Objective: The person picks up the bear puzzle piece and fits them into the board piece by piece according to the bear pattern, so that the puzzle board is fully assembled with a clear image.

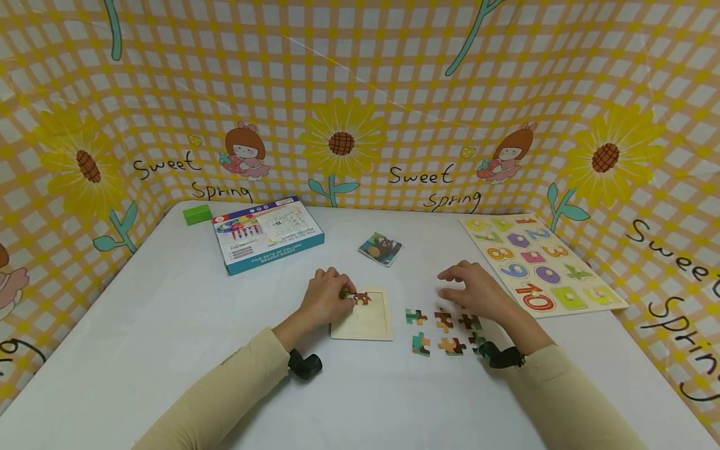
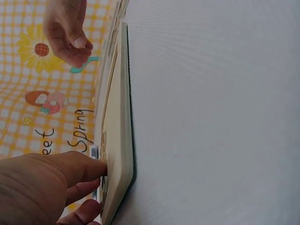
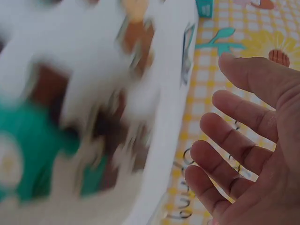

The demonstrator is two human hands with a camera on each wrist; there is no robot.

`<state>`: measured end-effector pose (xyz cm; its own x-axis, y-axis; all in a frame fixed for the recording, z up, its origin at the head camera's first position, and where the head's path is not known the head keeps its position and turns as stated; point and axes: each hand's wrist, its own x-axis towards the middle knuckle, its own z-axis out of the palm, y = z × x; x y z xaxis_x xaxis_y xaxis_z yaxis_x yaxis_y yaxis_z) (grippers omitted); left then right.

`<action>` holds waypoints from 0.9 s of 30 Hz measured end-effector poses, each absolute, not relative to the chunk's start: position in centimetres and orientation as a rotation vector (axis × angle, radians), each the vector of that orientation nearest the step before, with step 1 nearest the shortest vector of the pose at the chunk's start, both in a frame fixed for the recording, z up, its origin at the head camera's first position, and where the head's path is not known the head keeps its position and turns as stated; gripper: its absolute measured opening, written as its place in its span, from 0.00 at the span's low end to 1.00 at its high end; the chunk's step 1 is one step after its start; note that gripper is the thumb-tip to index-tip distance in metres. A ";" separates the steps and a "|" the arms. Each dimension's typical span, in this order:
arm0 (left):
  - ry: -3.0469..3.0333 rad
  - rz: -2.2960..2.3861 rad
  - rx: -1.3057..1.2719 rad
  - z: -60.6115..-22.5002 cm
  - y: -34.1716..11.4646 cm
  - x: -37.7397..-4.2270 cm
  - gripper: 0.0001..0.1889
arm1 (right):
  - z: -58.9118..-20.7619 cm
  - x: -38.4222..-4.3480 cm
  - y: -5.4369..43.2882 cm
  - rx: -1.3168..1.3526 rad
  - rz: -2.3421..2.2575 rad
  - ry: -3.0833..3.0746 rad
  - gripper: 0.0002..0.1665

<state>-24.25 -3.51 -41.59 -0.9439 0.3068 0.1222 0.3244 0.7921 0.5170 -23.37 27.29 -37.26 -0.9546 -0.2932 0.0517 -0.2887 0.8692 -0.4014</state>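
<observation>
My left hand (image 1: pixel 328 296) is at the far left corner of a shallow wooden puzzle tray (image 1: pixel 362 325), thumb and fingers pinching a puzzle piece with some green showing (image 1: pixel 344 293). Beside the fingertips a brown puzzle piece (image 1: pixel 362 299) lies in the tray along its far edge. In the left wrist view the thumb and fingers (image 2: pixel 86 168) meet right at the tray's surface. My right hand (image 1: pixel 472 290) hovers with spread, relaxed fingers and holds nothing. Under and in front of it several loose puzzle pieces (image 1: pixel 444 319) lie in two rows, some partly hidden by the wrist camera.
A picture card with a bear (image 1: pixel 381 249) lies beyond the tray. At the back left are a flat blue-edged box (image 1: pixel 270 232) and a green block (image 1: pixel 197 215). A wooden number board (image 1: pixel 540 265) lies at the right. A checked cloth (image 1: pixel 365 69) stands behind the table.
</observation>
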 end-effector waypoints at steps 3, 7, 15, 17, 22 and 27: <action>-2.943 -0.854 -0.519 -41.6 -3.5 -24.3 0.07 | -37.6 -23.4 28.4 -0.422 -0.644 3.014 0.20; -2.940 -0.856 -0.527 -41.6 -3.6 -24.3 0.07 | -37.9 -23.4 29.7 -0.374 -0.629 2.999 0.20; -2.933 -0.824 -0.543 -41.8 -3.7 -24.3 0.07 | -38.7 -23.4 31.3 -0.426 -0.593 3.013 0.19; -2.932 -0.828 -0.543 -41.9 -3.7 -24.4 0.07 | -38.8 -23.4 31.6 -0.429 -0.589 3.008 0.19; -2.932 -0.838 -0.542 -41.9 -3.7 -24.4 0.06 | -39.1 -23.5 32.1 -0.406 -0.605 2.985 0.20; -2.936 -0.836 -0.541 -42.0 -3.6 -24.4 0.06 | -39.4 -23.5 32.4 -0.399 -0.614 2.981 0.21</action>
<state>-24.38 -3.61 -41.97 -0.9382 0.3194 0.1330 0.3415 0.7938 0.5032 -23.47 32.42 -39.44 -0.9637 -0.2666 -0.0173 -0.2381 0.8862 -0.3974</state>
